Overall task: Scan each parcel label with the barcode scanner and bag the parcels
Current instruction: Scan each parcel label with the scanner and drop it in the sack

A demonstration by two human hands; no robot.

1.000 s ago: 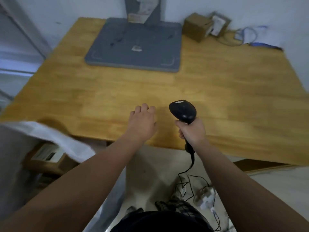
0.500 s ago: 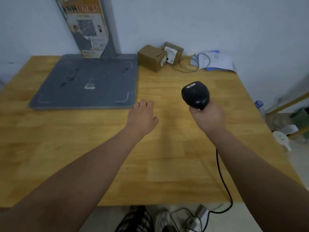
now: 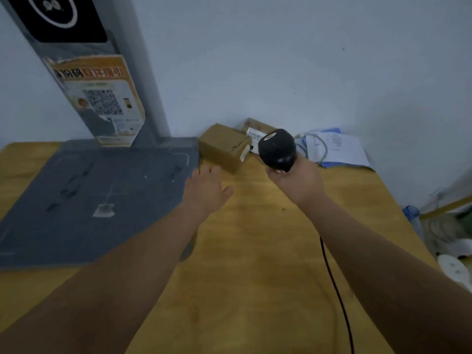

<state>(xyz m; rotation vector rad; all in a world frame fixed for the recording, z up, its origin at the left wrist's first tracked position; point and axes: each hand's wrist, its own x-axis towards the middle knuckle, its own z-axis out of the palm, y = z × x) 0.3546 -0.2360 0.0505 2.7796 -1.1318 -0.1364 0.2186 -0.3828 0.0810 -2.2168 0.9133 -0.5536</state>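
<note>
Fingers [image 3: 204, 171] of the left hand [image 3: 207, 188] lie straight and relaxed, holding nothing, just short of the small brown cardboard parcel [image 3: 221, 147] at the back of the wooden tabletop [image 3: 255, 264]; judged a reach to present its label [image 3: 244, 153]. Fingers [image 3: 272, 172] of the right hand [image 3: 297, 183] wrap the handle of the black corded barcode scanner [image 3: 277, 149], head raised towards the parcel, judged ready to read. A second labelled brown parcel [image 3: 255, 129] sits just behind

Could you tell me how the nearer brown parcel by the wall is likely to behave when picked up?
The brown parcel looks boxy and flat-faced, so it should probably stay stiff and not roll. It seems small beside the left hand, so it is likely light. Its top looks creased, so squeezing may dent it.
</note>
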